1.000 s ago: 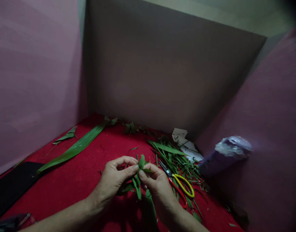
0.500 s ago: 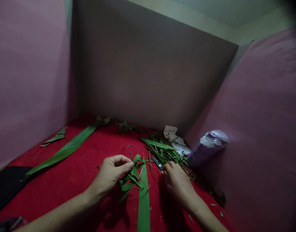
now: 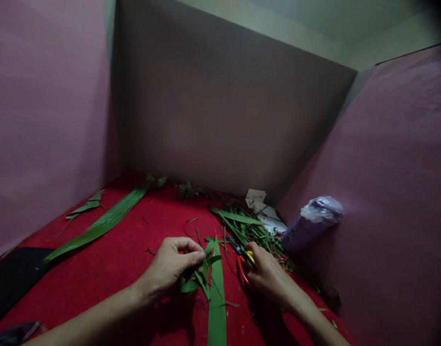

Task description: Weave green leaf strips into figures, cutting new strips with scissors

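Note:
My left hand point(image 3: 170, 264) pinches a bundle of narrow green leaf strips point(image 3: 202, 274) between thumb and fingertips. Loops and loose ends of the bundle hang below the fingers, partly over a long flat green leaf point(image 3: 216, 307) that runs toward me. To the right, my right hand point(image 3: 267, 271) is closed on scissors point(image 3: 241, 262) with red and yellow handles and dark blades. The blades point forward and left, beside a heap of cut leaves and stems point(image 3: 252, 230); the fingers hide part of the handles.
A long leaf point(image 3: 101, 221) lies at left near a black flat item point(image 3: 17, 274). White papers point(image 3: 269, 216) and a purple cylinder with clear plastic point(image 3: 312, 223) stand behind the heap. Pink side walls and a grey back panel enclose the red cloth point(image 3: 163, 206).
My right hand has turned and lifted the scissors slightly, so the red and yellow handles now show. The left hand keeps its pinch on the leaf bundle, shifted slightly right in view.

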